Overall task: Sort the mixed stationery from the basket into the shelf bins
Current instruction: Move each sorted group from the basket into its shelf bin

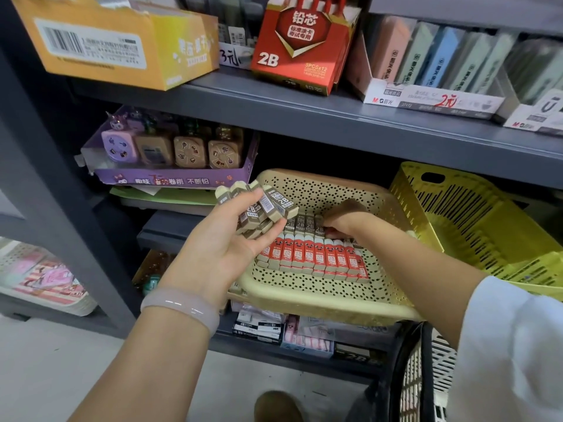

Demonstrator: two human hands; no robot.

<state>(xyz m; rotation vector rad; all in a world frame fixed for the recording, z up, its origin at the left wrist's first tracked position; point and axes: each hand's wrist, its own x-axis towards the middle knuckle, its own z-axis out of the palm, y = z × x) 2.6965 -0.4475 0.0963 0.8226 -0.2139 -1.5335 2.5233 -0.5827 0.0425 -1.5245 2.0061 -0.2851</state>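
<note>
My left hand holds a bunch of brown-sleeved 2B erasers just left of a beige perforated tray on the shelf. Inside the tray lies a row of red-sleeved erasers, with a row of brown-sleeved erasers behind it. My right hand reaches into the tray, fingers curled down on the right end of the brown row; what the fingertips pinch is hidden.
A yellow slotted basket stands tilted right of the tray. A purple sharpener display box sits to the left. The upper shelf holds a red 2B lead box and eraser boxes. A white basket is at lower right.
</note>
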